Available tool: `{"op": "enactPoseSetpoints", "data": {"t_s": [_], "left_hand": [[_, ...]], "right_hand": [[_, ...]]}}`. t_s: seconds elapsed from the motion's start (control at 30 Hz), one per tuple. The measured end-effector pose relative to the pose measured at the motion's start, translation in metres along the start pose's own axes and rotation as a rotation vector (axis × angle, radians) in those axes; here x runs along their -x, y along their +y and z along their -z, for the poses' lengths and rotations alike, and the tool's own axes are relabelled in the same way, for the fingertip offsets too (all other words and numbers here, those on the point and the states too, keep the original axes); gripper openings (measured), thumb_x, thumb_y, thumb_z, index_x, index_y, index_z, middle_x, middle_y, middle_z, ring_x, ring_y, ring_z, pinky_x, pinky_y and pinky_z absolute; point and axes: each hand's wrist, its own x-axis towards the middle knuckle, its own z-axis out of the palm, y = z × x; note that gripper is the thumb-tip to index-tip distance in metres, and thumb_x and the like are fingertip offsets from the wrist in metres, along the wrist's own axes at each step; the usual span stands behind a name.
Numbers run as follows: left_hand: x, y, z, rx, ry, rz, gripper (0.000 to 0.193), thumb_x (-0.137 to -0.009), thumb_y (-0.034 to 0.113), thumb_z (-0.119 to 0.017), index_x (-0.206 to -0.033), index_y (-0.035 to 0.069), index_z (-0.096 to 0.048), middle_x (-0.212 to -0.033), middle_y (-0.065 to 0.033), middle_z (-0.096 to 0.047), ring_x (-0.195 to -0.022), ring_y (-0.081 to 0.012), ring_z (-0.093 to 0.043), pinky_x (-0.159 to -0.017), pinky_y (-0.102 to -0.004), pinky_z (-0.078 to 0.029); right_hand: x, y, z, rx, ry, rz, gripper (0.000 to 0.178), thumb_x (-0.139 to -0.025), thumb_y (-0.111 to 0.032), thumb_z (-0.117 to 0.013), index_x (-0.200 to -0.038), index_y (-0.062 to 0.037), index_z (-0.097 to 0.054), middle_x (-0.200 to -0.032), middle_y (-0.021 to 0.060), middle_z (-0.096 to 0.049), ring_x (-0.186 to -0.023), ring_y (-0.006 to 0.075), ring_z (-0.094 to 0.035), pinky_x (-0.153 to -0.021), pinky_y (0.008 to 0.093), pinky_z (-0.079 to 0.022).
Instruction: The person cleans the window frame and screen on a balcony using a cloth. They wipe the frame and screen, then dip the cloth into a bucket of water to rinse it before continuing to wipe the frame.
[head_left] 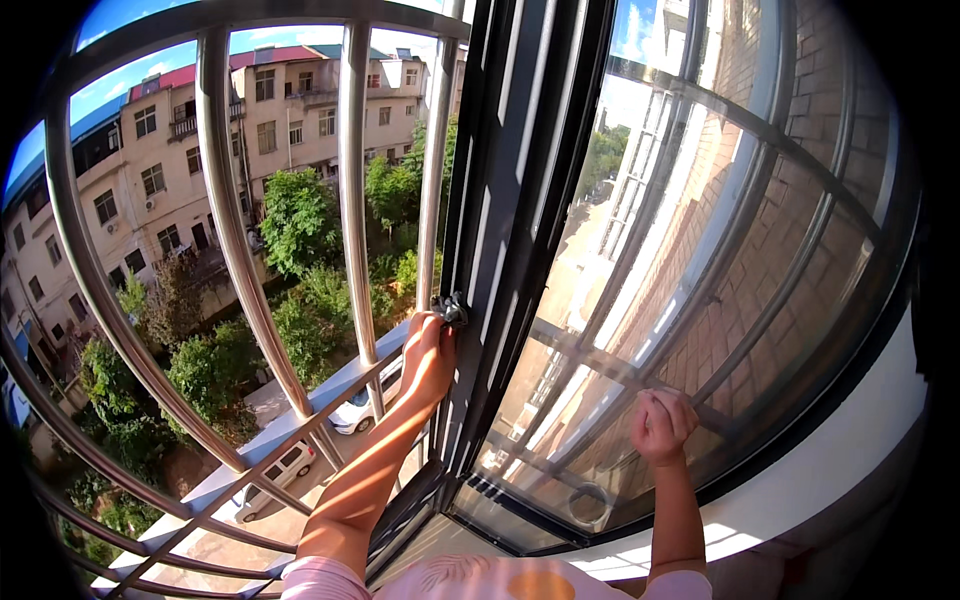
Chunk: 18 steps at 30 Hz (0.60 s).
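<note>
My left arm reaches forward through the open side of the window. At its end, my left hand (430, 352) closes on a small, dark, crumpled cloth-like thing (453, 309) against the outer edge of the black window frame (500, 215). Its exact kind is hard to make out. To the right, my right hand (665, 426) is raised in front of the glass pane (640, 290), fingers curled into a loose fist with nothing visible in it. Whether it touches the pane, I cannot tell.
Shiny metal security bars (232, 200) curve across the left, joined by a flat crossbar (330, 390). Beyond them are trees (300, 220), parked white cars (285, 472) and a beige building (150, 160) below. A white curved sill (800, 490) runs at the lower right.
</note>
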Motion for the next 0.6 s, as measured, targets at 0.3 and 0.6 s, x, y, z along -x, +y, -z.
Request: {"op": "enactPoseSetpoints", "data": {"t_s": [0.3, 0.6], "left_hand": [[-0.043, 0.023, 0.008, 0.038, 0.045, -0.22, 0.045, -0.073, -0.01, -0.058, -0.113, 0.011, -0.057, -0.082, -0.0127, -0.052, -0.074, -0.0277, -0.056, -0.066, -0.033, -0.047], [-0.219, 0.136, 0.026, -0.036, 0.411, -0.595, 0.025, -0.076, -0.008, -0.054, -0.098, 0.001, -0.06, -0.086, -0.0163, -0.057, -0.077, -0.0339, -0.059, -0.067, -0.038, -0.048]], "right_hand": [[0.003, -0.001, 0.003, -0.014, 0.019, -0.027, 0.013, -0.069, 0.003, -0.057, -0.08, -0.0029, -0.057, -0.077, 0.0083, -0.056, -0.064, 0.025, -0.059, -0.056, 0.0343, -0.049], [0.003, -0.003, 0.003, -0.017, 0.037, -0.039, 0.01, -0.068, 0.0, -0.061, -0.077, -0.0046, -0.059, -0.075, 0.0072, -0.058, -0.062, 0.022, -0.06, -0.055, 0.0304, -0.051]]}}
